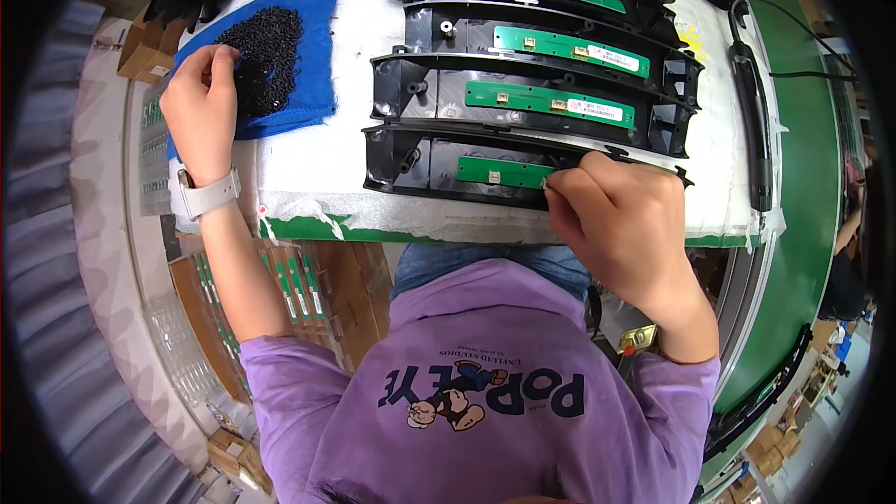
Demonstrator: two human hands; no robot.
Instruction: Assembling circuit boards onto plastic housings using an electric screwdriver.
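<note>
My left hand (201, 103) rests on a blue cloth (313, 28), fingertips pinched at the edge of a pile of small black screws (266, 47). My right hand (621, 215) lies on the nearest black plastic housing (411, 163), fingers closed around the right end of its green circuit board (499, 171), pinching something small that I cannot make out. Behind it lie several more curved black housings (420, 89), each with a green board (551, 103).
A white-covered bench (317, 182) with a green front edge bears everything. A black power screwdriver (756, 121) with a cable lies at the right on the green strip. Boxes and trays of green boards (299, 285) stand below on the left.
</note>
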